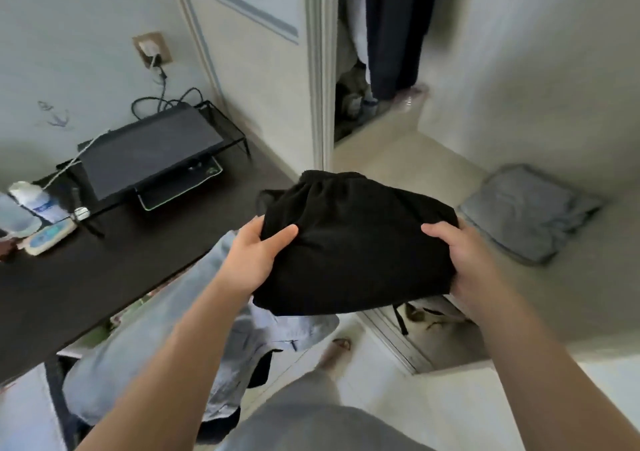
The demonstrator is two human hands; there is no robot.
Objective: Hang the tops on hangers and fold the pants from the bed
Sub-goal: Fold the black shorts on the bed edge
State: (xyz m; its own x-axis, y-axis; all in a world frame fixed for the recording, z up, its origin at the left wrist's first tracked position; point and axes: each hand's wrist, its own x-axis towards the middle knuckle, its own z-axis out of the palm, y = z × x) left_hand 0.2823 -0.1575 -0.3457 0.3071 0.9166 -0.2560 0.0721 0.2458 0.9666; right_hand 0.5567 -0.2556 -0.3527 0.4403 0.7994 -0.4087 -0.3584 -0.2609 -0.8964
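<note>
A folded black pair of pants [356, 242] with an elastic waistband at its far edge is held in the air in front of me, at the centre of the view. My left hand [256, 256] grips its left side with the thumb on top. On the right side, my right hand [467, 263] grips it the same way. A folded grey garment [530, 211] lies on a pale shelf [571, 305] to the right, just beyond the black pants. A light blue garment [166, 329] hangs below my left arm.
A dark desk [104, 277] on the left carries a black monitor on a wire stand [152, 152], bottles and cables. Ahead stands an open wardrobe [374, 69] with dark clothes hanging inside. Below is pale floor with my foot [336, 350] on it.
</note>
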